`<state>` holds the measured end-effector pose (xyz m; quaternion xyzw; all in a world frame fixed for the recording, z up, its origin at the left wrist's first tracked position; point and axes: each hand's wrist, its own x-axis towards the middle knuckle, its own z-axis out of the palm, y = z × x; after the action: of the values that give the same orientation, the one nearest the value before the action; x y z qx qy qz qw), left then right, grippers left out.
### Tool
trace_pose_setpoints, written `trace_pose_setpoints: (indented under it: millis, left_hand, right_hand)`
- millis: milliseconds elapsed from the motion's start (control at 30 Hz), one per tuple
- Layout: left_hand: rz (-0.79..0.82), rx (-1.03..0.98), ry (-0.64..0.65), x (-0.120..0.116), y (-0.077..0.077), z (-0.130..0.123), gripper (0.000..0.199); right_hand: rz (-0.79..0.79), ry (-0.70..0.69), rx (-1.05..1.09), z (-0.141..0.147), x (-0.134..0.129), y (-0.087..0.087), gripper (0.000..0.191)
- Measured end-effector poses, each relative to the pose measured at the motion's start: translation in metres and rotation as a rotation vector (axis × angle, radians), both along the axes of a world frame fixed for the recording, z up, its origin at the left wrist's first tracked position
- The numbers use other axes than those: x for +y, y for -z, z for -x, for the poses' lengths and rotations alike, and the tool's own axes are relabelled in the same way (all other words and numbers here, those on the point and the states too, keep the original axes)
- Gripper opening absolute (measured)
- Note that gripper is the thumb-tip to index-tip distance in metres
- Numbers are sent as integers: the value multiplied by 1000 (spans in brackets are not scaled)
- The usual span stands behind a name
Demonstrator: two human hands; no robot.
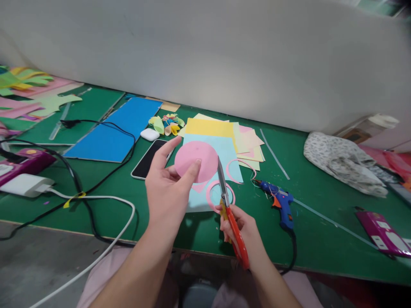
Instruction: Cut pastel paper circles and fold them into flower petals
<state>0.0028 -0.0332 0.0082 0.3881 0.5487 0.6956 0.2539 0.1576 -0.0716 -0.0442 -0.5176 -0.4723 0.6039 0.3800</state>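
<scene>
Nearest, the right hand (247,226) grips red-handled scissors (236,233), their slim metal blades at the right edge of a smooth, round pink paper disc (207,155). The left hand (170,188) pinches that disc above the table. Edge trimming seems in hand; another cut would call for turning the disc steadily. Beyond, narrow curved pink strips (208,197) overlie a matte pale-blue sheet (223,143); farther lies yellow paper (208,127).

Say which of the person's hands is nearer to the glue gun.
Right. The right hand, gripping the scissors, is left of the glue gun, not touching it; the left hand, holding the pink disc, is farther left, beyond the scissors.
</scene>
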Motion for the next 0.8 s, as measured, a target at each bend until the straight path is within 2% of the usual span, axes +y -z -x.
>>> trace_pose_setpoints:
  millis: [267,533,800]
  left_hand:
    - [77,94,44,-6,-8,-5,55]
    - [76,119,104,-6,-5,-2,57]
    - [79,93,78,-5,-4,0,58]
  right_hand:
    - [-37,13,37,-3,-1,6,61]
    - [-73,-22,45,-8,-3,14,59]
    - [-45,-12,17,-5,-3,7,65]
